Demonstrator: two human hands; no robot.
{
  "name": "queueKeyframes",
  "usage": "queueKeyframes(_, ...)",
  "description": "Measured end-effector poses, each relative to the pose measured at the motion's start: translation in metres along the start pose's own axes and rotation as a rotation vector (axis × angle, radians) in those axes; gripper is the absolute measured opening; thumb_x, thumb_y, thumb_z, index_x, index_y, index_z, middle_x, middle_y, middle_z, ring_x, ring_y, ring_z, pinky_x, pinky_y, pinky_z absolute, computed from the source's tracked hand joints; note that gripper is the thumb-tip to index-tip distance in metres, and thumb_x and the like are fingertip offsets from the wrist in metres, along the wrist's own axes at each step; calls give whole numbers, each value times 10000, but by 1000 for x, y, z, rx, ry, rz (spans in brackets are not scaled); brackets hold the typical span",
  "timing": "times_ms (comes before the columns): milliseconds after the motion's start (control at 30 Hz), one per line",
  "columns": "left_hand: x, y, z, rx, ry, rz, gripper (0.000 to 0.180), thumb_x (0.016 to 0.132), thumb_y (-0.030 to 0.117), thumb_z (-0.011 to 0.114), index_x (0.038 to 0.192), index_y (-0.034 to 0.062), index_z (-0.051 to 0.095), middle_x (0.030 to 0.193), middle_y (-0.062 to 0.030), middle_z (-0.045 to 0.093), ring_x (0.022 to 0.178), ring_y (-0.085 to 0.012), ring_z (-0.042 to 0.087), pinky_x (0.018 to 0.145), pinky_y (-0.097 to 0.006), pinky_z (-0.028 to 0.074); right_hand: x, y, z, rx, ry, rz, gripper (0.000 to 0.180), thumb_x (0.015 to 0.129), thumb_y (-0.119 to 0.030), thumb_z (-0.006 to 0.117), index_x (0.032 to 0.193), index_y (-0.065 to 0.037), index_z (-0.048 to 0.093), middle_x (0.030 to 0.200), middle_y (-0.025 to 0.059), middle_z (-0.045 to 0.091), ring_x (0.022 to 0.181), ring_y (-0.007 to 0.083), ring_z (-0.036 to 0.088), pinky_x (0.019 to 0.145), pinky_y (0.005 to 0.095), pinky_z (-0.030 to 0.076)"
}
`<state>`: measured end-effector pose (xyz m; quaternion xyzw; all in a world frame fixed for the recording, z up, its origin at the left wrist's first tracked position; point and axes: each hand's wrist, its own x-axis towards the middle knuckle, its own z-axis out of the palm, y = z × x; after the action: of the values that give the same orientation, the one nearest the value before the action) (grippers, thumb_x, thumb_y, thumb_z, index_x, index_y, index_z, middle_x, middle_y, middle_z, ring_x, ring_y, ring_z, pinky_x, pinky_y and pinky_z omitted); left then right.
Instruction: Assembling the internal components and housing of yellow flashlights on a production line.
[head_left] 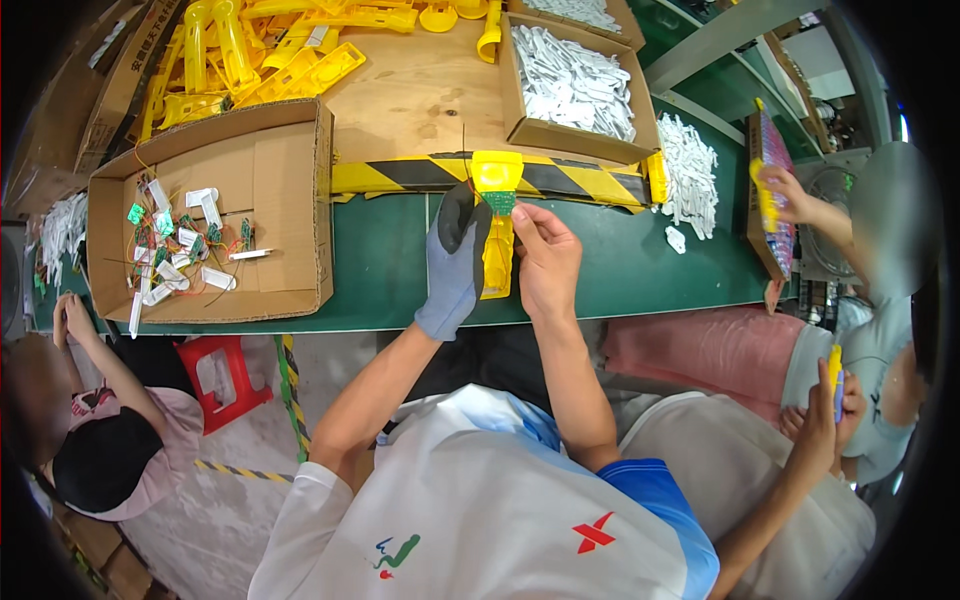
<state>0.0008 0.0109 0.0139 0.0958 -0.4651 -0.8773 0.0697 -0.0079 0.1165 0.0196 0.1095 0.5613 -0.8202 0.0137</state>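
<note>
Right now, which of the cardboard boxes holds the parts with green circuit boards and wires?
The big box left of the hands; the boxes at upper right hold white parts.

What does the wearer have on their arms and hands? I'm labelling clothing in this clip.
The left hand wears a grey knit glove with a darker palm and fingertips; the right hand is bare. Both forearms are uncovered. Short white sleeves, the right one trimmed in blue.
</note>
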Motion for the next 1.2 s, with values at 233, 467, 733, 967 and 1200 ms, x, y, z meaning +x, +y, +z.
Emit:
queueKeyframes(233, 3, -16, -7, -30, 60, -10, 217, 965, 122, 552, 1164, 36, 552, 1002, -28, 598, 889, -78, 558, 774, -240, 463, 1, 0, -1, 80, -16, 13, 167, 890, -67, 679, 1019, 37, 656, 984, 92, 686, 872, 101, 622, 824, 238, 490)
queueKeyframes(467, 6, 8, 1, -160, -21, -245, 342, 994, 379, 481, 1210, 116, 512, 1012, -101, 645, 767, -209, 657, 641, -342, 562, 20, -59, -63, -471, 48, -220, 219, 933, -145, 629, 1071, 18, 676, 959, 73, 698, 838, 117, 642, 778, 253, 509)
queueKeyframes(733, 23, 19, 17, -78, -220, -336, 461, 980, 338, 519, 1362, 105, 405, 1088, -127, 615, 828, -225, 658, 693, -329, 564, 39, -111, -234, -1290, 501, -374, 239, 785, -193, 738, 992, -74, 723, 953, 153, 693, 892, 289, 663, 789, 369, 507)
queueKeyframes(967, 48, 20, 39, 68, -316, -357, 430, 954, 179, 595, 1316, 43, 405, 1014, -123, 608, 765, -212, 673, 639, -334, 569, 31, -98, -158, -801, 420, -437, 131, 865, -88, 670, 976, -19, 671, 793, 56, 664, 691, 118, 614, 607, 236, 466)
queueKeyframes(1200, 62, 5, 40, 192, -416, -166, 329, 957, 140, 584, 1262, 48, 501, 1010, -59, 615, 823, -110, 603, 685, -250, 507, 32, -70, -56, -460, -71, -176, 74, 885, -71, 668, 871, 1, 667, 735, -10, 618, 570, 20, 489, 487, 177, 378)
